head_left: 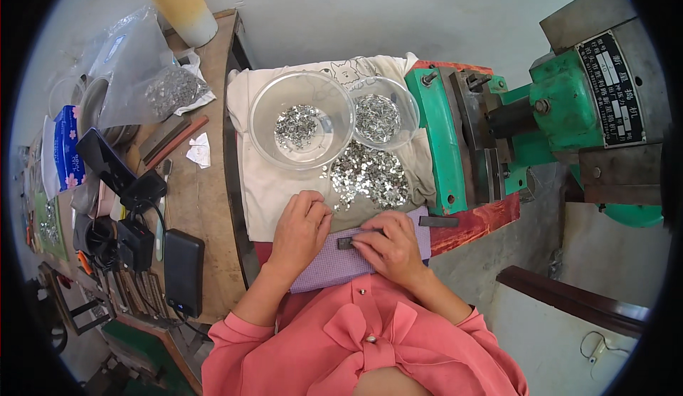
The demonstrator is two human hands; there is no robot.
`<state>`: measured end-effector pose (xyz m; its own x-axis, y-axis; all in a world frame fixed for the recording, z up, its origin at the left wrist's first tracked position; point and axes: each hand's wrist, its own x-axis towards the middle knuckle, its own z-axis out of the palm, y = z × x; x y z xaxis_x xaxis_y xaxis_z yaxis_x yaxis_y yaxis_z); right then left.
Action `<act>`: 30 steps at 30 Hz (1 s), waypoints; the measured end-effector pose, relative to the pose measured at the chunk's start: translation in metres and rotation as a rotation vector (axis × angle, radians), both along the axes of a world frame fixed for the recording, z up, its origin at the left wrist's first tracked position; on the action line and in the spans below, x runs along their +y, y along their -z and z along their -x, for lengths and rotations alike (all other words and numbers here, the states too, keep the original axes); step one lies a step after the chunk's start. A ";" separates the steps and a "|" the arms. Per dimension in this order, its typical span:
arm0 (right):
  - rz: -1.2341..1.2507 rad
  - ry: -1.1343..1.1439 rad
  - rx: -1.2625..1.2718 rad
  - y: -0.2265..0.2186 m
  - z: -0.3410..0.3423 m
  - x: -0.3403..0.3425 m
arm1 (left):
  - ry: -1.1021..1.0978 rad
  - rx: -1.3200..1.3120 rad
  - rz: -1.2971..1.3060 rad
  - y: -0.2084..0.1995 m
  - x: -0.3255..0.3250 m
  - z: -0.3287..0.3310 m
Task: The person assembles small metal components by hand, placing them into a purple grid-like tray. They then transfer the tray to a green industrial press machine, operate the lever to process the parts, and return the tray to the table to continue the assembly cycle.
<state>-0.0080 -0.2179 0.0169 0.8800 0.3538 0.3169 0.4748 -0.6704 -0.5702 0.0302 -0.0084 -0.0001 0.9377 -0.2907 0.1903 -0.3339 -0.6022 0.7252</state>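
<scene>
My right hand (390,245) pinches the end of a small dark metal block (344,243) above a purple checked cloth (320,271). My left hand (304,226) is closed, fingers curled together just left of the cloth's far edge; whatever is between its fingertips is hidden. Beyond both hands lies a loose pile of small shiny metal pieces (376,181) on a beige cloth (265,193). Behind the pile stand a large clear round tub (260,140) and a smaller clear tub (411,111), each with metal pieces inside. A dark flat bar (438,221) rests right of my right hand.
A green press machine (562,115) stands at the right, its green base (445,161) beside the cloth. The wooden table (206,218) on the left carries a black power bank (183,271), a phone (105,161), a plastic bag of metal bits (171,91) and a yellow bottle (186,12).
</scene>
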 end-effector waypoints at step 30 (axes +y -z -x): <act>-0.011 0.057 -0.049 -0.001 -0.001 0.000 | 0.170 -0.026 0.007 -0.005 -0.007 0.033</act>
<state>-0.0065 -0.2178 0.0179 0.8818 0.3000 0.3639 0.4639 -0.6911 -0.5542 -0.0026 -0.0156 0.0052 0.8700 -0.4432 0.2162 -0.4488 -0.5303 0.7192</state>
